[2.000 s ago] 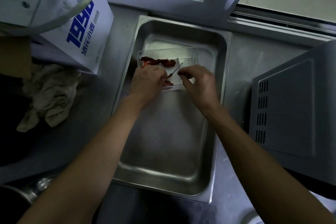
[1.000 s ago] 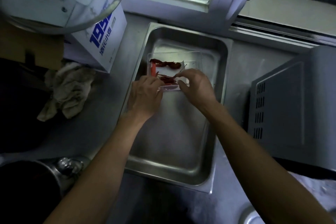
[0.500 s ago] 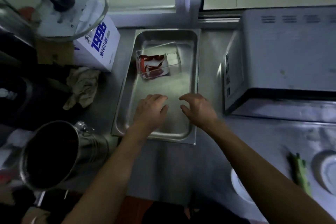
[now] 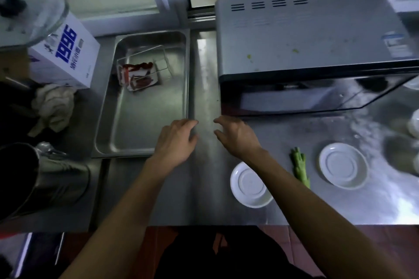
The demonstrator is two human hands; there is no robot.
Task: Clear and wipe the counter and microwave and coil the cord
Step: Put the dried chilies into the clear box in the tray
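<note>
A grey microwave [image 4: 313,36] stands on the steel counter [image 4: 204,188] at the right, with small green specks on its top. Left of it lies a steel tray [image 4: 140,129] holding a clear plastic box of red chillies [image 4: 138,75]. My left hand [image 4: 175,140] hovers empty over the tray's near right corner, fingers spread. My right hand [image 4: 235,136] hangs empty over the counter in front of the microwave's left corner, fingers apart. Two white saucers [image 4: 249,186] [image 4: 343,165] and a green vegetable piece [image 4: 300,166] lie on the counter. No cord is visible.
A crumpled cloth [image 4: 54,108] lies left of the tray beside a white box marked 1996 [image 4: 65,61]. A glass lid [image 4: 34,13] sits on that box. A steel pot [image 4: 34,179] stands at the near left. The counter's front edge runs below my forearms.
Both hands let go of the chilli box in the tray and drew back toward me and to the right. The view swung right, showing the microwave front, saucers and vegetable.
</note>
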